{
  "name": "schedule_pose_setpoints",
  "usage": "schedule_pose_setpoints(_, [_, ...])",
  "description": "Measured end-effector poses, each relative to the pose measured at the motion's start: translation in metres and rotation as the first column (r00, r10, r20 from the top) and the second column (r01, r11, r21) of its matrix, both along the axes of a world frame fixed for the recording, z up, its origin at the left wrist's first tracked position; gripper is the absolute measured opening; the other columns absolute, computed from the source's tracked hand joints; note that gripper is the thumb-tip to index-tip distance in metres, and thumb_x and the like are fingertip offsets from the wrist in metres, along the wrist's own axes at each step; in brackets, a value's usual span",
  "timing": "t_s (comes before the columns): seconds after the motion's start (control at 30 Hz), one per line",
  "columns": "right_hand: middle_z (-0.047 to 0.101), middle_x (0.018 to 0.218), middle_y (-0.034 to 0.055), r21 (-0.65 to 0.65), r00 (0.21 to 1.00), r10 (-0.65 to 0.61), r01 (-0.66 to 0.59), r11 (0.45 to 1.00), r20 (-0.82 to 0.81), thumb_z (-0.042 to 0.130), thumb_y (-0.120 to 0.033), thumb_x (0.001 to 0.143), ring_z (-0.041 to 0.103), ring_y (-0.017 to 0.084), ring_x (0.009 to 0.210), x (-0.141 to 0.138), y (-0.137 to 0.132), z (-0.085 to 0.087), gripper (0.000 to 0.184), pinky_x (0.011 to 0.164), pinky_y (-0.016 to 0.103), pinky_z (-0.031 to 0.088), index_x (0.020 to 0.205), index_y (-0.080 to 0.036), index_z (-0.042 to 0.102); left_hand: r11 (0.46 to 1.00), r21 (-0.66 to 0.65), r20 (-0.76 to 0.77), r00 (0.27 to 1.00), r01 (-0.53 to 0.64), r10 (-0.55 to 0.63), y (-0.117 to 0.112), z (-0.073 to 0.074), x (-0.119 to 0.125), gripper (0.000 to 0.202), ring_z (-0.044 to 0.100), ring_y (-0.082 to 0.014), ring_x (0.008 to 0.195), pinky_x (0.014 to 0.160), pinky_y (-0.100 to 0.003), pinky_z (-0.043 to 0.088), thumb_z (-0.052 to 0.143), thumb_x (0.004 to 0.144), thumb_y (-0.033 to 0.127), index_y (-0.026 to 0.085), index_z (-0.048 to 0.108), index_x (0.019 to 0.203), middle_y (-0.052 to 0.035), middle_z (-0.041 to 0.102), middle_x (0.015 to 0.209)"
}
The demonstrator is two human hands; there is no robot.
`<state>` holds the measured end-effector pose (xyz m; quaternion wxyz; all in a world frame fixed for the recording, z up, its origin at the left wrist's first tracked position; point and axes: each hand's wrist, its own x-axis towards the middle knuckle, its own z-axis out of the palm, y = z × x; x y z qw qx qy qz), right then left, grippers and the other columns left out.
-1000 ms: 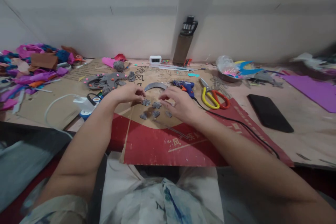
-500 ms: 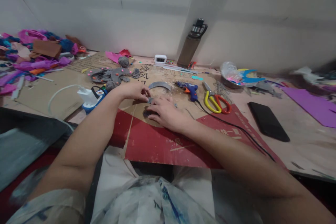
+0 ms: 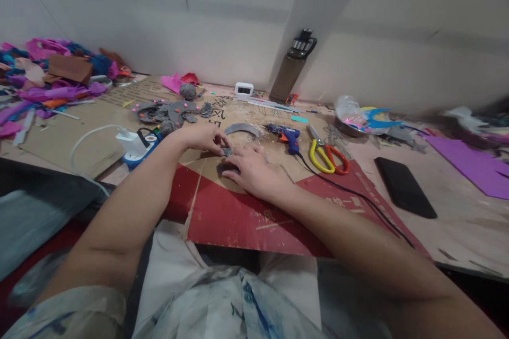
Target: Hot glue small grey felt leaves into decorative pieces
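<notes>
the small grey felt cut-out is mostly hidden between the fingertips of both hands, too small and blurred to show its shape, long axis or facing. it is over the brown-and-red cardboard sheet on the desk, near a grey felt arc. the left hand pinches it; the right hand lies palm-down touching it, and i cannot tell its grip.

craft workbench, glue gun, scissors, scraps
</notes>
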<state>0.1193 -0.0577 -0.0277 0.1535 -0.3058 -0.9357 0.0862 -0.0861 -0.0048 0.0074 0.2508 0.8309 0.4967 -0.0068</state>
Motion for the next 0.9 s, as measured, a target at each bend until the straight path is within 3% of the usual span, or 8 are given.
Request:
schedule_pose_setpoints(0.13, [0.065, 0.11, 0.0084, -0.039, 1.0, -0.016, 0.015, 0.999, -0.021, 0.058, -0.037, 0.088, 0.053, 0.026, 0.105, 0.003, 0.001, 0.006, 0.022, 0.088, 0.042, 0.029, 0.101, -0.025, 0.07, 1.0, -0.006, 0.019, 1.0, -0.019, 0.019, -0.001, 0.001, 0.0, 0.041, 0.051, -0.0122, 0.06, 0.057, -0.022, 0.032, 0.065, 0.067, 0.031, 0.022, 0.072, 0.107, 0.0021, 0.064, 0.066])
schedule_pose_setpoints(0.23, [0.066, 0.106, 0.0084, -0.067, 0.989, -0.111, 0.104, 0.992, -0.096, 0.057, -0.038, 0.089, 0.055, 0.024, 0.103, 0.015, 0.008, 0.015, 0.023, 0.086, 0.04, 0.032, 0.1, -0.023, 0.07, 1.0, -0.014, 0.04, 0.999, -0.021, 0.022, -0.002, 0.0, 0.0, 0.04, 0.051, -0.0122, 0.059, 0.057, -0.022, 0.032, 0.065, 0.067, 0.032, 0.022, 0.073, 0.105, 0.0023, 0.063, 0.065])
schedule_pose_setpoints(0.33, [0.067, 0.097, 0.0079, -0.09, 0.958, -0.204, 0.189, 0.978, -0.203, 0.056, -0.035, 0.088, 0.057, 0.02, 0.093, 0.033, 0.019, 0.022, 0.022, 0.082, 0.035, 0.036, 0.095, -0.019, 0.071, 0.999, -0.02, 0.025, 0.999, -0.046, 0.046, -0.002, 0.001, 0.0, 0.043, 0.053, -0.0126, 0.063, 0.058, -0.022, 0.033, 0.066, 0.068, 0.035, 0.021, 0.071, 0.108, 0.0007, 0.064, 0.07])
schedule_pose_setpoints(0.47, [0.066, 0.088, 0.0071, -0.097, 0.913, -0.281, 0.264, 0.96, -0.296, 0.058, -0.028, 0.086, 0.058, 0.018, 0.082, 0.052, 0.032, 0.024, 0.018, 0.077, 0.033, 0.04, 0.093, -0.017, 0.07, 0.994, 0.08, -0.019, 0.997, -0.076, 0.078, -0.006, 0.01, 0.002, 0.05, 0.057, -0.0149, 0.072, 0.063, -0.023, 0.037, 0.066, 0.068, 0.046, 0.019, 0.068, 0.111, -0.003, 0.066, 0.084])
schedule_pose_setpoints(0.63, [0.066, 0.085, 0.0065, -0.089, 0.908, -0.267, 0.252, 0.964, -0.323, 0.06, -0.027, 0.083, 0.057, 0.017, 0.078, 0.06, 0.038, 0.025, 0.014, 0.073, 0.032, 0.042, 0.087, -0.018, 0.07, 0.993, 0.116, -0.019, 0.999, 0.035, -0.033, -0.013, 0.018, 0.006, 0.048, 0.056, -0.0166, 0.081, 0.069, -0.024, 0.039, 0.067, 0.066, 0.054, 0.018, 0.067, 0.098, -0.0044, 0.065, 0.093])
schedule_pose_setpoints(0.8, [0.066, 0.087, 0.0067, -0.118, 0.955, -0.224, 0.204, 0.972, -0.195, 0.063, -0.026, 0.081, 0.057, 0.017, 0.076, 0.066, 0.042, 0.027, 0.012, 0.071, 0.031, 0.042, 0.086, -0.018, 0.071, 0.979, 0.078, -0.03, 0.982, 0.19, -0.188, -0.014, 0.013, 0.007, 0.044, 0.055, -0.0186, 0.09, 0.076, -0.025, 0.038, 0.069, 0.063, 0.051, 0.02, 0.066, 0.095, -0.0045, 0.063, 0.1])
schedule_pose_setpoints(0.9, [0.066, 0.088, 0.0064, -0.13, 0.98, -0.129, 0.11, 0.985, -0.153, 0.064, -0.023, 0.081, 0.058, 0.016, 0.079, 0.065, 0.04, 0.023, 0.012, 0.073, 0.03, 0.042, 0.089, -0.017, 0.071, 0.978, 0.059, -0.016, 0.98, 0.198, -0.197, -0.013, 0.01, 0.004, 0.043, 0.055, -0.0183, 0.087, 0.075, -0.025, 0.037, 0.071, 0.062, 0.049, 0.021, 0.066, 0.094, -0.0036, 0.064, 0.098])
